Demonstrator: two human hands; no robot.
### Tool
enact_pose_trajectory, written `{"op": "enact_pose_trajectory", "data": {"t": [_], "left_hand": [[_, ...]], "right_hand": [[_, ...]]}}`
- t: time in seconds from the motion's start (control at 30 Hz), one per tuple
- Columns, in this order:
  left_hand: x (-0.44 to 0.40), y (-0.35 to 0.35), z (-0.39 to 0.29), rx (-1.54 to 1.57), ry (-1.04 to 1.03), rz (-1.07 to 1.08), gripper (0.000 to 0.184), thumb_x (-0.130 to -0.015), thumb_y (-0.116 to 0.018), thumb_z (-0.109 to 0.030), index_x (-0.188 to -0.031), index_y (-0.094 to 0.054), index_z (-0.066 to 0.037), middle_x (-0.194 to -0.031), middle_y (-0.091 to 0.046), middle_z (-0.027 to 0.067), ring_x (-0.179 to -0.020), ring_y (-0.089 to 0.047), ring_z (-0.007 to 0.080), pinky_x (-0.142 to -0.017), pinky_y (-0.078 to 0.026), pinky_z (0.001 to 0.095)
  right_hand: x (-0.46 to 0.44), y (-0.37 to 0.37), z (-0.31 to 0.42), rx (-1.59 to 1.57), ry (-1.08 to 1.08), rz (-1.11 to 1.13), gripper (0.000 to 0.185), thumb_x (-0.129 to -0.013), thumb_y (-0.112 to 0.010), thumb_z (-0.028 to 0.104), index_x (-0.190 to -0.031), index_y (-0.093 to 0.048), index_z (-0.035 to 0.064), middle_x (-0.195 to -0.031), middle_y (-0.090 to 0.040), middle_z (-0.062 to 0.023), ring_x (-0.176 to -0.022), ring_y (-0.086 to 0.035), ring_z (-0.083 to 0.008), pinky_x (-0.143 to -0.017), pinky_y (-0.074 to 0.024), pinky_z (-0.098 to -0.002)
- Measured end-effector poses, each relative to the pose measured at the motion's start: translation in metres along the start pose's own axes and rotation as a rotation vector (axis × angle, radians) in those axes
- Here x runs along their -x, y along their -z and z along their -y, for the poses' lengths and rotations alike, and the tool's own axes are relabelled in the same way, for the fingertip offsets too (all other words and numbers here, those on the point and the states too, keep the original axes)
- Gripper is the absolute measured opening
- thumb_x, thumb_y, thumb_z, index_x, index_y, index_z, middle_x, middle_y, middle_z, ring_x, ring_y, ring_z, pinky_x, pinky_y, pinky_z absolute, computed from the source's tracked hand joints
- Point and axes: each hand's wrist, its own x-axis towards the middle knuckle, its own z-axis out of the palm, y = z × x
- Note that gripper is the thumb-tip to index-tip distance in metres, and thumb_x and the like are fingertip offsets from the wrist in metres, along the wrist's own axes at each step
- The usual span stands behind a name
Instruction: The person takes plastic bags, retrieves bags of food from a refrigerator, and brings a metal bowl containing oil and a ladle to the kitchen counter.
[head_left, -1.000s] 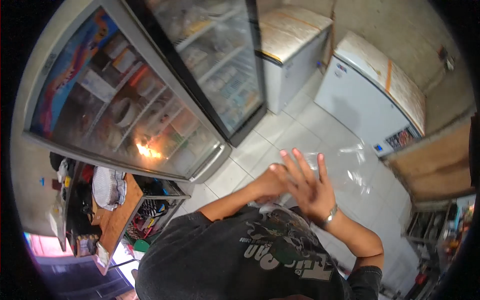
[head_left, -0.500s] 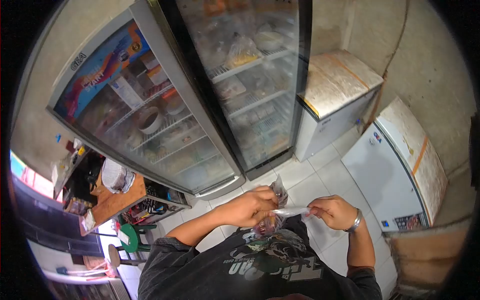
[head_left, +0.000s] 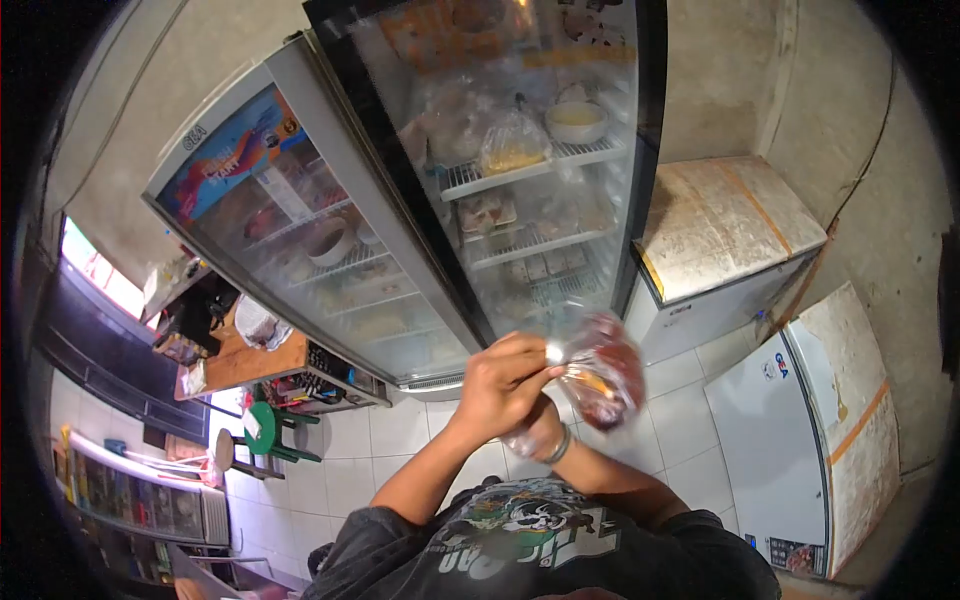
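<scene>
A clear plastic bag (head_left: pixel 608 378) with dark red contents and a yellowish patch hangs out to the right of my hands. Its gathered neck is pinched in my left hand (head_left: pixel 505 385), which is closed around it. Crossed underneath is my right hand (head_left: pixel 540 428), with a silver band at the wrist. The left hand covers most of its fingers; they appear closed on the loose end of the bag, where a bit of clear plastic shows beside them.
Two glass-door fridges (head_left: pixel 455 230) stand ahead, holding bags, bowls and trays. Right of them are two chest freezers (head_left: pixel 735 215) with worn, taped lids. At left are a wooden table (head_left: pixel 265 350), a green stool (head_left: pixel 268 430) and a low display cooler (head_left: pixel 140 490). White floor tiles lie below.
My hands have gone from side by side to crossed, the right now under the left. The bag has swung up and right, its filled part now beyond my hands. The view has shifted too.
</scene>
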Motion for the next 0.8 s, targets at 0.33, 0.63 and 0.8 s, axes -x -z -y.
{"op": "enact_pose_trajectory", "data": {"t": [0.33, 0.63, 0.8], "left_hand": [[0.078, 0.051, 0.022, -0.155, 0.345, -0.106, 0.012, -0.079, -0.078, -0.005, -0.086, -0.072, 0.004, -0.090, -0.068, 0.0116, -0.080, -0.065, 0.0200, -0.069, -0.050, 0.0305], [0.104, 0.044, -0.001, -0.003, 0.379, -0.223, 0.025, -0.072, -0.086, -0.008, -0.091, -0.072, 0.000, -0.097, -0.067, 0.0074, -0.078, -0.058, 0.0110, -0.065, -0.045, 0.0249], [0.096, 0.063, -0.003, -0.145, 0.279, -0.193, 0.020, -0.071, -0.082, -0.004, -0.083, -0.066, 0.000, -0.102, -0.063, 0.0111, -0.083, -0.061, 0.0204, -0.072, -0.049, 0.0312]], "right_hand": [[-0.079, 0.093, 0.052, -0.295, -0.068, 0.142, 0.014, -0.081, -0.068, -0.001, -0.095, -0.071, 0.0011, -0.093, -0.069, -0.0142, -0.086, -0.068, -0.0313, -0.076, -0.0538, -0.0391], [-0.108, 0.081, 0.064, -0.390, 0.202, 0.254, 0.053, -0.072, -0.070, -0.008, -0.122, -0.067, 0.0107, -0.095, -0.066, -0.0106, -0.084, -0.066, -0.0281, -0.076, -0.0537, -0.0380], [-0.124, 0.071, 0.073, -0.267, 0.305, 0.418, 0.065, -0.070, -0.065, -0.012, -0.128, -0.067, 0.0155, -0.087, -0.059, -0.0071, -0.078, -0.062, -0.0243, -0.069, -0.0524, -0.0341]]}}
